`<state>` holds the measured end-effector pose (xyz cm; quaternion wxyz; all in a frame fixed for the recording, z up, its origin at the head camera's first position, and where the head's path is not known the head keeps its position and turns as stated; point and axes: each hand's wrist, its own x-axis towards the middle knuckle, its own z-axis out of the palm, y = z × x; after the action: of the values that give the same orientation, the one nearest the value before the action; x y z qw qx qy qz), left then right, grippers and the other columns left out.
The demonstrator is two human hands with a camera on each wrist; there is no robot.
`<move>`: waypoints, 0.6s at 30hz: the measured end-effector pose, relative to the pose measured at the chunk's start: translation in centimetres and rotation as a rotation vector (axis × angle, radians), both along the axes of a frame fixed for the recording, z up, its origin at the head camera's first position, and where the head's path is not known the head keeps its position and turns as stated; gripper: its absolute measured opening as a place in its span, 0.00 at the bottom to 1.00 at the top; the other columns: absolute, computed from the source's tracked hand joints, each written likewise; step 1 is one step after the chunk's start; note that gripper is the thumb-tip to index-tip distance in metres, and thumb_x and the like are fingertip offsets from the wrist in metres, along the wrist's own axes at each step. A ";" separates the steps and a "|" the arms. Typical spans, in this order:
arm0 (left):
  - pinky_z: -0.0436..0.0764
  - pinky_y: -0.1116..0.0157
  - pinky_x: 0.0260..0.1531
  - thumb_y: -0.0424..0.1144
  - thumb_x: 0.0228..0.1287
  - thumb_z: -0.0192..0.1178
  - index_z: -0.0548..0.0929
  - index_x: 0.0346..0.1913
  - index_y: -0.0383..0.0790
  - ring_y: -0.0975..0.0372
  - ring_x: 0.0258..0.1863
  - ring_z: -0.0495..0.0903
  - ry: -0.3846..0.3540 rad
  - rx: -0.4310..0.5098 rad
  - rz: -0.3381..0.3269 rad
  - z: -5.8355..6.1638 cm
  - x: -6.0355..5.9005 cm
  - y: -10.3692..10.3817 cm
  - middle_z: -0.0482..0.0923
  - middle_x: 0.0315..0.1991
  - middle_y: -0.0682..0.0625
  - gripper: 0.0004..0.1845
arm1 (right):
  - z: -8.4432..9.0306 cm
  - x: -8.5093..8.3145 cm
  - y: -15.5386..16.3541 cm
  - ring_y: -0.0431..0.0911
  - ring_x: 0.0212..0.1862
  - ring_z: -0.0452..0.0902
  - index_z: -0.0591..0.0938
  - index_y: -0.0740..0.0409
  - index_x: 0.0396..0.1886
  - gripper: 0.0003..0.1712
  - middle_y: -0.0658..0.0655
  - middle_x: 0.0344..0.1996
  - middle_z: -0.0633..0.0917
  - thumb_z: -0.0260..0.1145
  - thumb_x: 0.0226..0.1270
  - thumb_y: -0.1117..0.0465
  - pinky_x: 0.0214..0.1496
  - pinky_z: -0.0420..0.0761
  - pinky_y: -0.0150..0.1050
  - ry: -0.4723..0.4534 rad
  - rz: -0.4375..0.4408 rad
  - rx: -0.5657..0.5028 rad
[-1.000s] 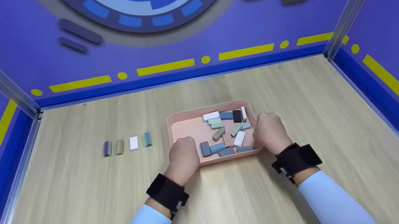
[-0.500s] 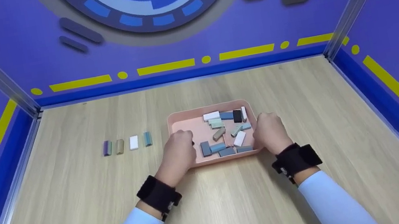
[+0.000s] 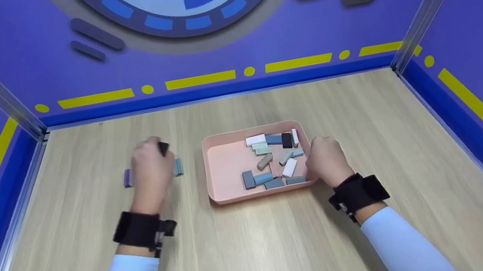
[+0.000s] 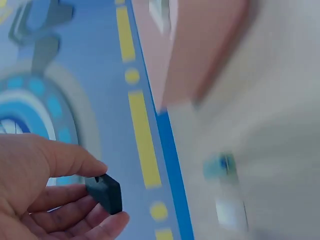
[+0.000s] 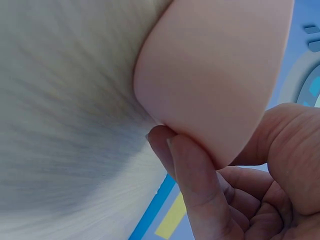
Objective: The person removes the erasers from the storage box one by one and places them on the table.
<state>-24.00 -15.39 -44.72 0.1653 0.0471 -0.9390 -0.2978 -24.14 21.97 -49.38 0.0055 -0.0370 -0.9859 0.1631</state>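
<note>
My left hand (image 3: 151, 170) is raised over the left part of the table. Between its thumb and fingers it pinches a small black block (image 4: 106, 192), whose end also shows in the head view. Below that hand lies a row of small blocks: a purple one (image 3: 127, 178) at one end, a teal one (image 3: 178, 166) at the other, those between hidden. In the left wrist view a white block (image 4: 231, 212) appears blurred beside the teal one. My right hand (image 3: 328, 160) grips the right wall of a pink tray (image 5: 210, 75) between thumb and fingers.
Inside the tray, several loose blocks lie toward the right, among them a black one (image 3: 287, 140), a white one (image 3: 289, 167) and a tan one (image 3: 265, 161). Blue-purple panels (image 3: 219, 60) stand around the wooden table (image 3: 260, 250).
My left hand has lifted away from the tray's left part and moved left, over the row, carrying the black block. The right hand and tray have stayed in place.
</note>
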 end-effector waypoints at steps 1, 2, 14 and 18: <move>0.79 0.52 0.45 0.31 0.55 0.58 0.76 0.53 0.28 0.44 0.45 0.79 -0.008 0.018 0.025 0.0 -0.1 -1.0 0.78 0.45 0.33 0.20 | 0.0 0.0 0.0 0.50 0.30 0.73 0.80 0.67 0.29 0.09 0.64 0.29 0.82 0.63 0.44 0.68 0.31 0.76 0.45 0.006 0.003 -0.002; 0.78 0.51 0.46 0.31 0.56 0.58 0.75 0.54 0.28 0.43 0.46 0.78 -0.012 0.031 0.050 0.0 -0.2 -2.0 0.77 0.46 0.32 0.21 | 0.0 0.0 0.0 0.50 0.30 0.73 0.81 0.67 0.29 0.09 0.65 0.29 0.82 0.62 0.43 0.69 0.31 0.76 0.45 0.012 0.007 -0.001; 0.78 0.49 0.46 0.33 0.57 0.56 0.75 0.54 0.25 0.40 0.46 0.79 -0.051 0.097 0.238 -3.4 -0.1 -10.3 0.78 0.47 0.29 0.22 | 0.1 0.0 0.3 0.52 0.31 0.75 0.81 0.67 0.27 0.09 0.65 0.28 0.83 0.63 0.42 0.69 0.33 0.78 0.48 0.018 0.003 -0.020; 0.76 0.48 0.48 0.32 0.57 0.56 0.76 0.52 0.25 0.39 0.47 0.78 -0.091 0.097 0.261 -4.5 0.0 -11.7 0.78 0.47 0.29 0.20 | 0.0 -0.1 0.0 0.52 0.31 0.76 0.82 0.67 0.28 0.10 0.65 0.29 0.84 0.64 0.41 0.69 0.34 0.78 0.48 0.014 0.003 -0.021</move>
<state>-24.02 -27.05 -49.19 0.1571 0.1902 -0.9160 -0.3164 -24.27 22.01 -49.40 0.0115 -0.0347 -0.9841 0.1737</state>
